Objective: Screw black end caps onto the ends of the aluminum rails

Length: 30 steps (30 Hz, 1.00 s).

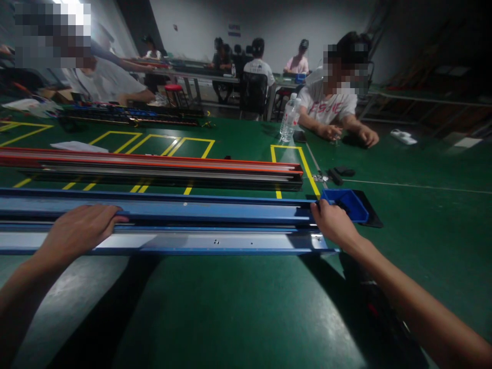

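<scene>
Two long blue metal rails lie side by side across the green table. My left hand (82, 225) is closed over the near edge of the farther blue rail (230, 207), its fingers partly hidden behind the edge. At that rail's right end, my right hand (332, 218) grips it with bent fingers. The nearer blue rail (192, 241), with a silvery inner face and small holes, lies just in front, below both hands. Right beside my right hand stands a blue parts bin (357, 207) with dark contents I cannot make out.
Beyond the blue rails lie red and black rails (230, 169). Yellow tape (286, 147) marks the green table (230, 312). Water bottles (289, 120) stand near a co-worker (326, 102) across the table. Black pieces (338, 174) lie behind the bin. Another person (103, 82) leans in at left.
</scene>
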Each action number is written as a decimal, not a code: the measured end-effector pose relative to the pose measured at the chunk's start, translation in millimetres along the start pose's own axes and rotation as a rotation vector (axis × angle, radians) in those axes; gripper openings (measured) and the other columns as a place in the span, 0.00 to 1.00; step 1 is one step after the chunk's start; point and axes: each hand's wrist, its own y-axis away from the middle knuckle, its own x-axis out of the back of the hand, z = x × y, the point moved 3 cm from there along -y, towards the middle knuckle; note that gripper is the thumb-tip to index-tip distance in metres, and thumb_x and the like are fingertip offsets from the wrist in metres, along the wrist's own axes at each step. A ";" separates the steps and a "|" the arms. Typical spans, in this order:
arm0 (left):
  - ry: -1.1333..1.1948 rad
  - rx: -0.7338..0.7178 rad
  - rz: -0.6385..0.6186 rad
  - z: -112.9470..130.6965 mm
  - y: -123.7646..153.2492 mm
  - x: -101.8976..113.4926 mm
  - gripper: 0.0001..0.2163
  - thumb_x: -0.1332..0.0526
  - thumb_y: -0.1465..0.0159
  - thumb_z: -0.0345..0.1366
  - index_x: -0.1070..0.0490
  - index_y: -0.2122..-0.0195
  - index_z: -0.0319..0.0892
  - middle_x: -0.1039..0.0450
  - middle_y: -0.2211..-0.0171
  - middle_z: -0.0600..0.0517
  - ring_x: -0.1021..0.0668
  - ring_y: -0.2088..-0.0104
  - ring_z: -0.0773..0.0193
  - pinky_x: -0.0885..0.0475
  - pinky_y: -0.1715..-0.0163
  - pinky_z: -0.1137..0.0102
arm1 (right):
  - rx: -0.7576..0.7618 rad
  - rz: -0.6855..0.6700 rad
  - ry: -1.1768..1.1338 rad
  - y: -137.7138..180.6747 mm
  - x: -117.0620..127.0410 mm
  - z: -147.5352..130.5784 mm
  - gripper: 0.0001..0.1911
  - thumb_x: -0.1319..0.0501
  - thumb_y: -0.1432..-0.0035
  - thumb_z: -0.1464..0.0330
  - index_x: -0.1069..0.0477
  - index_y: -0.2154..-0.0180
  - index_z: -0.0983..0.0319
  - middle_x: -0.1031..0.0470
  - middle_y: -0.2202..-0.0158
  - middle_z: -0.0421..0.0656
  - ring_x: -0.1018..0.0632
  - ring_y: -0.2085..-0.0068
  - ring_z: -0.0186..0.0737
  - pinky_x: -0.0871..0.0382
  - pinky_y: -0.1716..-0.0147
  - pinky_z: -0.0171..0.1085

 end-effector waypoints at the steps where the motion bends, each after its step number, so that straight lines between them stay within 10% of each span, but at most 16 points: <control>1: 0.000 -0.004 -0.003 0.2 -1.4 -1.3 0.29 0.63 0.27 0.49 0.24 0.60 0.39 0.20 0.63 0.38 0.20 0.63 0.45 0.30 0.62 0.59 | 0.001 0.001 0.001 -1.3 -0.7 0.2 0.21 0.56 0.24 0.60 0.30 0.55 0.67 0.18 0.63 0.60 0.15 0.60 0.60 0.27 0.62 0.45; 30: -0.010 -0.011 -0.016 -5.5 -38.7 -26.0 0.27 0.60 0.25 0.48 0.25 0.58 0.39 0.20 0.61 0.39 0.19 0.60 0.45 0.29 0.60 0.58 | 0.002 -0.018 -0.021 -38.4 4.1 -5.1 0.24 0.57 0.24 0.60 0.28 0.52 0.68 0.19 0.58 0.63 0.16 0.55 0.62 0.27 0.56 0.48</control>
